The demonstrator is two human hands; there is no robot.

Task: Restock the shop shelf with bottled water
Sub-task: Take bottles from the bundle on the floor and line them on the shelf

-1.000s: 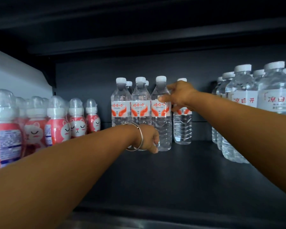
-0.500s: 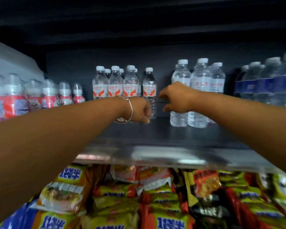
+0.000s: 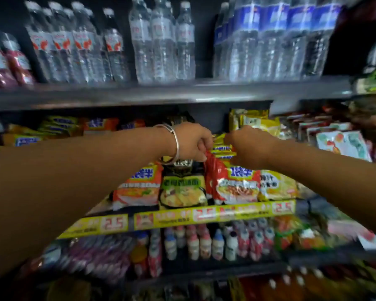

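Note:
Small water bottles with red-orange labels (image 3: 85, 51) stand in rows on the upper dark shelf (image 3: 139, 94). To their right are taller clear bottles with white labels (image 3: 161, 44), then blue-labelled bottles (image 3: 276, 40). My left hand (image 3: 193, 142), with a silver bangle on the wrist, and my right hand (image 3: 248, 146) are below that shelf, close together in front of the noodle packets. The fingers of both hands are curled and I see no bottle in either. The view is blurred by motion.
Instant noodle packets (image 3: 237, 185) fill the shelf under the water, behind a yellow price strip (image 3: 182, 216). Small drink bottles (image 3: 204, 242) stand one shelf lower. Pink-labelled bottles (image 3: 7, 61) sit at the upper left, and snack bags (image 3: 343, 142) at the right.
Both hands have pulled back from the water bottles and dropped below the upper shelf. The view has tilted down, so the noodle and drink shelves now show.

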